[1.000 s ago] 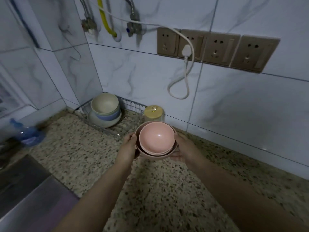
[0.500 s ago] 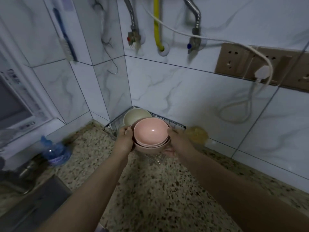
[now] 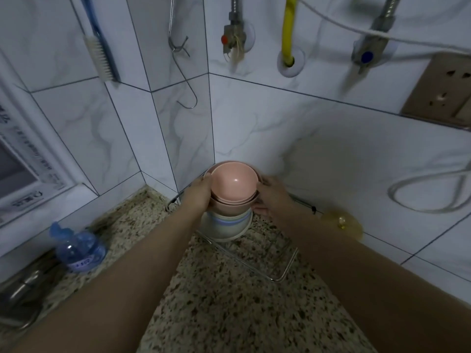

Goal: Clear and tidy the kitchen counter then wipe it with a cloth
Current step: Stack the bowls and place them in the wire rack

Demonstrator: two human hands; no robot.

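Pink bowls [image 3: 233, 183] gripped at opposite rims between left hand [image 3: 200, 193] and right hand [image 3: 271, 196], directly above stacked bowls [image 3: 225, 224] in wire rack [image 3: 283, 273] on desk [image 3: 229, 301].

A speckled granite kitchen counter [image 3: 216, 309] runs into a tiled corner. A wire dish rack [image 3: 283, 272] sits on it in that corner, holding a stack of bowls [image 3: 224, 226]. Left of the rack, against the wall, stands a small blue plastic bottle [image 3: 79, 247]. Right of the rack, by the wall, a blurred yellow container [image 3: 342, 222] rests.
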